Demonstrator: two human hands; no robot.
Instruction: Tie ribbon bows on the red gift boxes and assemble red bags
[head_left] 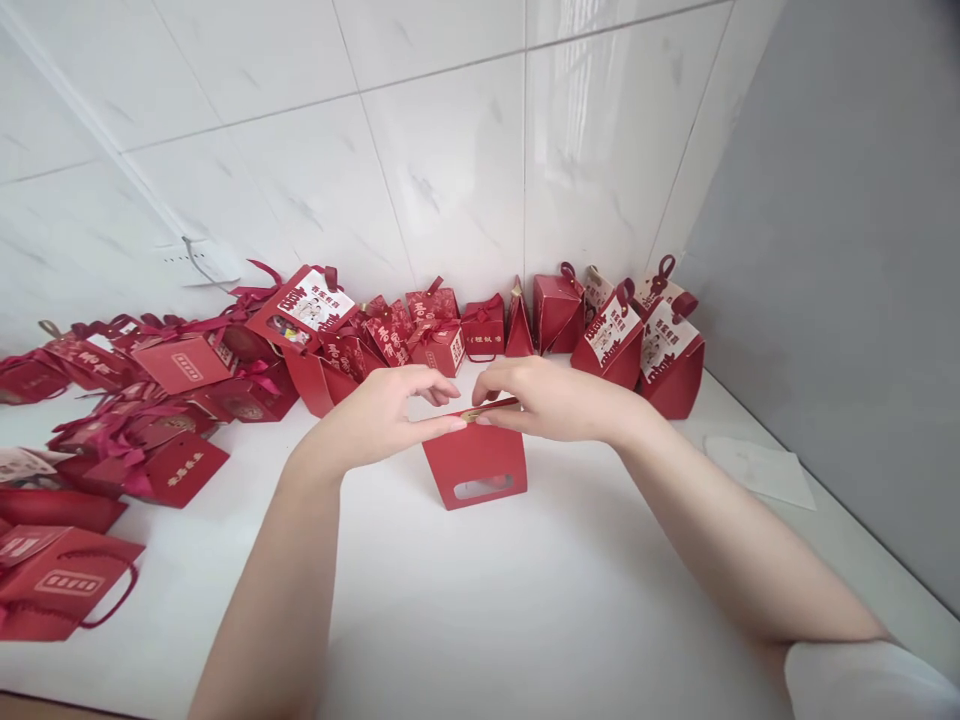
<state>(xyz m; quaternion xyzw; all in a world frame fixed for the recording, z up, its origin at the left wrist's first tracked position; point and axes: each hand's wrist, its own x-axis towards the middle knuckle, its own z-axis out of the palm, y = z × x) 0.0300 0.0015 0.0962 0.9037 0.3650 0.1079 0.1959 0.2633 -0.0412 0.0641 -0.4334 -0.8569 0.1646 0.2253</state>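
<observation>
A red paper gift box [480, 465] with a rounded clear window low on its front stands upright on the white table, in the middle of the head view. My left hand [382, 415] comes to its top edge from the left, thumb along the front and fingers curled over behind. From the other side, my right hand [559, 400] has its thumb and bent fingers around the same edge. Something small and gold-coloured [470, 416] shows at the top between my thumbs. The far side of the box is hidden.
Finished-looking red gift boxes with ribbons crowd the left, such as a box with a cord handle [71, 580]. More line the tiled wall [450, 150], including a tall box with a white label [671, 360]. A white paper sheet [761, 470] lies at right by a grey panel [840, 250].
</observation>
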